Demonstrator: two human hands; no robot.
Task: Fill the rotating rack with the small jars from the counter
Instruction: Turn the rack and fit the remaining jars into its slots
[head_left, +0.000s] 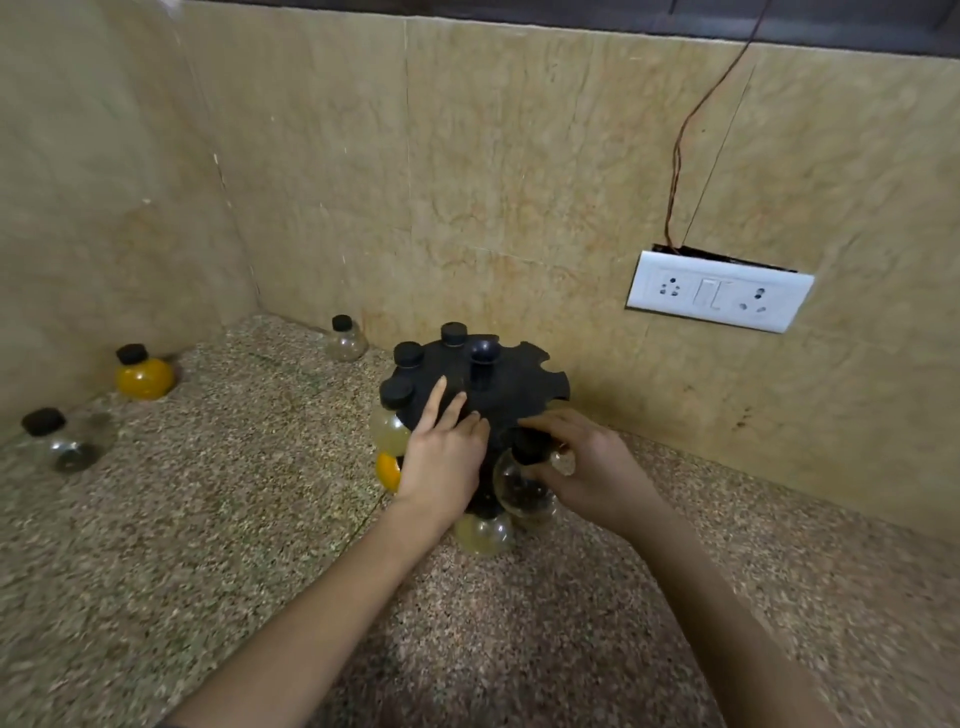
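The black rotating rack (524, 382) stands on the granite counter near the back wall, with several black-capped jars hanging in its slots. My left hand (441, 457) rests flat on the rack's top disc, fingers straight. My right hand (592, 467) grips a clear round jar (522, 488) by its neck at the rack's front edge, at a slot. Three loose jars stand on the counter: a yellow-filled jar (143, 373) at the left wall, a clear jar (65, 439) nearer the left edge, and a clear jar (345, 340) by the back wall.
Tiled walls close the corner behind and to the left. A white socket plate (719, 291) with a hanging brown wire (680, 156) sits on the back wall to the right. Speckled granite counter (234, 519) spreads in front of the rack.
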